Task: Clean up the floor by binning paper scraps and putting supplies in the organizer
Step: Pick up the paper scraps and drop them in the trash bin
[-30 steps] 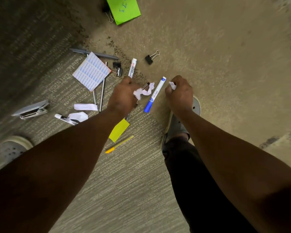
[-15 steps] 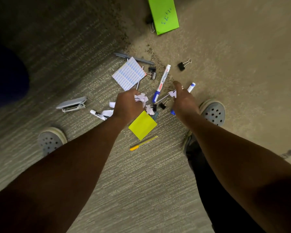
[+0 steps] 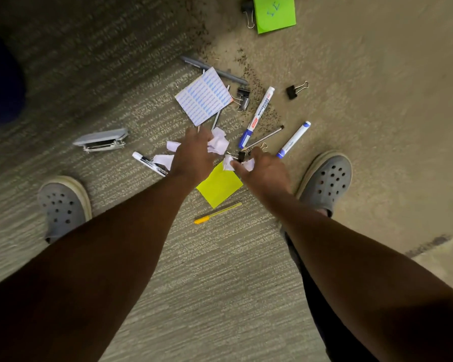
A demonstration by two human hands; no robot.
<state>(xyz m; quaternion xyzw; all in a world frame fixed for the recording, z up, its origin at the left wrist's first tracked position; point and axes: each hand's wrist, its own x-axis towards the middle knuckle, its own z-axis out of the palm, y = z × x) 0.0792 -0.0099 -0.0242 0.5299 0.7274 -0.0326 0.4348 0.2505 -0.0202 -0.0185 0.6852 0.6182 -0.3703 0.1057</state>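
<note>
L fingers (image 3: 209,138): we see them curled shut round a crumpled white paper scrap (image 3: 218,143)
R fingers (image 3: 237,166): pinched on a 2nd white scrap (image 3: 228,163), w/ another bit of white showing at the knuckles
L hand (image 3: 194,156): ours, low over the floor, just below the printed label sheet (image 3: 204,96)
R hand (image 3: 266,173): ours, over the top corner of the yellow sticky pad (image 3: 219,188)
Loose scraps (image 3: 164,159): 2 more white bits on the carpet, just L of our L hand, touching the black marker (image 3: 149,163)
Near R hand: small binder clip (image 3: 242,155), thin pen (image 3: 266,137), blue whiteboard marker (image 3: 256,117), 2nd blue marker (image 3: 293,139)
Below pad: yellow pen (image 3: 217,213)
Further up: binder clips (image 3: 243,97) beside the sheet, lone clip (image 3: 296,89) to the R, grey pen (image 3: 215,70) partly under the sheet
Far L: grey stapler (image 3: 101,140)
Top edge: green note (image 3: 275,13) w/ a clip (image 3: 249,14) at its L side
Feet: our grey clogs, L (image 3: 63,207) & R (image 3: 327,178), either side of the mess
Floor (image 3: 220,283): striped carpet, plain tan patch upper R
</note>
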